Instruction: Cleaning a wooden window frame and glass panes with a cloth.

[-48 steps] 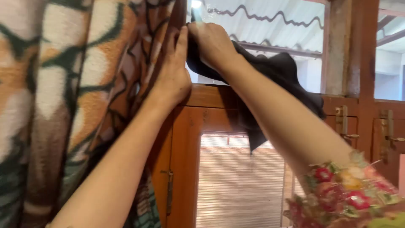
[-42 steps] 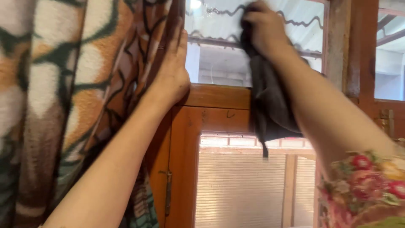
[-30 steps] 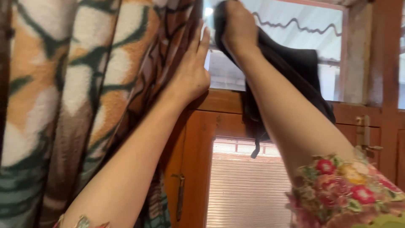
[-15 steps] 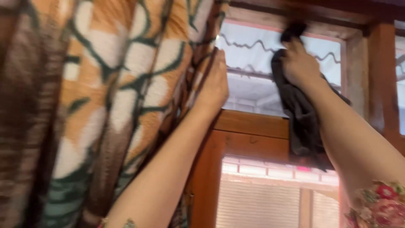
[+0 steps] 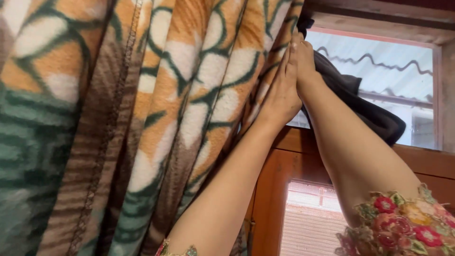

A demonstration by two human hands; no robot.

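Nearest the camera, a floral sleeve (image 5: 403, 223) covers the right upper arm. The left hand (image 5: 280, 97) lies open and flat against the edge of the patterned curtain (image 5: 142, 118), pressing it aside. Touching it, the right hand (image 5: 303, 59) grips a dark cloth (image 5: 365, 111) against the upper left corner of the window pane (image 5: 403, 71). The cloth hangs over the wooden frame (image 5: 426, 161).

Orange-green leafy curtain (image 5: 156, 118), dark grey cloth (image 5: 360, 102)
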